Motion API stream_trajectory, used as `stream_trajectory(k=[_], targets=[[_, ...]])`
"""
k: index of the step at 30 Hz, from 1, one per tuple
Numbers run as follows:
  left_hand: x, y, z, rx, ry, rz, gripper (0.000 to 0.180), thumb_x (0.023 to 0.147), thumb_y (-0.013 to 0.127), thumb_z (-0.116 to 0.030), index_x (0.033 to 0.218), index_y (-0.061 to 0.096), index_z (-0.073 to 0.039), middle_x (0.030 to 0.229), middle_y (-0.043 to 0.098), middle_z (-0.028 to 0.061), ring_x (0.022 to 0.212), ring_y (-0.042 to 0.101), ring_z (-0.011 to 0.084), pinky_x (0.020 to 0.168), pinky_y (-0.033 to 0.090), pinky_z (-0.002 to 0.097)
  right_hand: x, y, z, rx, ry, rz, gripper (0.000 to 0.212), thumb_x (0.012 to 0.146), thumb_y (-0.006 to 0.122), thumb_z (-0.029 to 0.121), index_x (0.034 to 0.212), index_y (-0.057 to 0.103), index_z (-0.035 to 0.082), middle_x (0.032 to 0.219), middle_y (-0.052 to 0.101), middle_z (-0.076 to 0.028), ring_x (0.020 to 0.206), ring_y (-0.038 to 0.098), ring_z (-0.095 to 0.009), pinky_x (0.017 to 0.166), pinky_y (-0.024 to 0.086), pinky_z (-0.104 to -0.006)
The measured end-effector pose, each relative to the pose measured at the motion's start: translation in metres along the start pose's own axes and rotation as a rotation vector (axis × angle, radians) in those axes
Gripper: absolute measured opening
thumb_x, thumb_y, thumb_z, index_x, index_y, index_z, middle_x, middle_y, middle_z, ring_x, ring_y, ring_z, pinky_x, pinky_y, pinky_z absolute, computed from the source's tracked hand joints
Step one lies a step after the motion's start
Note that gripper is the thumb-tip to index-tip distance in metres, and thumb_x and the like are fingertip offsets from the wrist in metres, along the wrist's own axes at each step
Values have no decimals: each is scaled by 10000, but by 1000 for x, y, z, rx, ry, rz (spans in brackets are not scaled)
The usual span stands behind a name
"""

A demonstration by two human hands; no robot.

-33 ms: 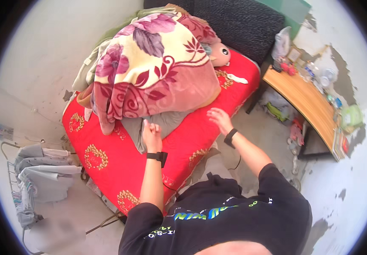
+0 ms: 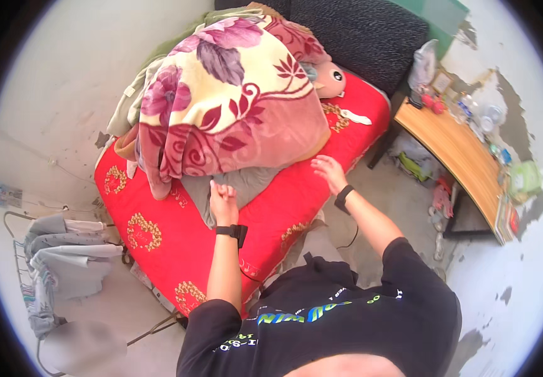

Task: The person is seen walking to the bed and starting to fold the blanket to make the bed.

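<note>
My left hand [image 2: 223, 204] is over the grey cloth [image 2: 246, 182] on the red bed. Its fingers are curled in with the thumb sticking out, and nothing shows in them. Beyond the hand, a thick blanket [image 2: 240, 132] with cream, pink and maroon flowers lies heaped over the cloth. My right hand [image 2: 330, 174] is open by the bed's right edge, fingers spread, holding nothing. It is near the blanket's lower right corner. A dark band circles each wrist.
A red bedcover [image 2: 158, 251] with gold motifs spans the bed up to a black headboard [image 2: 359, 44]. A pink plush toy [image 2: 330, 80] and a white object [image 2: 355, 117] lie near it. At right stands a cluttered wooden desk [image 2: 447, 147]; at left, clothes [image 2: 70, 257] on a rack.
The view has shifted slightly, so the desk and headboard sit a little farther right. Both hands keep nearly the same pose.
</note>
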State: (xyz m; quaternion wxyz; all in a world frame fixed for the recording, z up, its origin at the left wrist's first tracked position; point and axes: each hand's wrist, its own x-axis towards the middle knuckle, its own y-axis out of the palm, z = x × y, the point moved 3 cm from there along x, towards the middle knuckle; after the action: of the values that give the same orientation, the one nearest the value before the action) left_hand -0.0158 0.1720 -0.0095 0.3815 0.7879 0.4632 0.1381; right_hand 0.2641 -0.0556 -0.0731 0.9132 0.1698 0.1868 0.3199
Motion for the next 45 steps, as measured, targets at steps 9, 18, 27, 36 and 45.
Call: stream_trajectory(k=[9, 18, 27, 36, 45], targets=[[137, -12, 47, 670, -71, -504, 284, 953, 594, -202, 1203, 521, -91, 960, 584, 20, 827, 568, 146, 727, 462, 301, 308, -115, 19, -562, -108, -279, 665, 823, 750, 303, 1330, 477, -28, 1283, 582, -182, 1180, 564, -257, 1004, 435, -360], [192, -11, 52, 827, -252, -516, 481, 895, 678, -187, 1305, 480, -31, 1195, 592, 90, 991, 597, 162, 787, 478, 274, 408, -96, 39, -626, -213, -352, 656, 797, 745, 458, 1218, 580, -17, 1165, 649, -176, 1075, 619, -275, 919, 471, -374], [140, -17, -76, 693, -121, -303, 313, 954, 602, -171, 1230, 541, -38, 1079, 656, 68, 972, 634, 160, 805, 500, 282, 209, 224, 98, -454, -358, 255, 166, 848, 646, 117, 990, 643, 29, 885, 683, -133, 792, 665, -214, 681, 502, -347], [102, -21, -214, 611, 114, -85, 521, 978, 568, -227, 1407, 381, 2, 1338, 500, 169, 1213, 520, 238, 1013, 443, 351, -67, 395, -60, -789, -692, 954, 287, 787, 636, 120, 1072, 637, 86, 762, 618, -190, 722, 630, -355, 650, 489, -451], [87, -43, -61, 1812, -6, 369, 827, 641, 801, -230, 1308, 388, 31, 1089, 610, 306, 991, 616, 443, 853, 512, 486, -154, 300, -156, -1056, 146, 1535, 239, 816, 619, 188, 977, 681, 21, 924, 681, -189, 869, 655, -334, 803, 496, -430]])
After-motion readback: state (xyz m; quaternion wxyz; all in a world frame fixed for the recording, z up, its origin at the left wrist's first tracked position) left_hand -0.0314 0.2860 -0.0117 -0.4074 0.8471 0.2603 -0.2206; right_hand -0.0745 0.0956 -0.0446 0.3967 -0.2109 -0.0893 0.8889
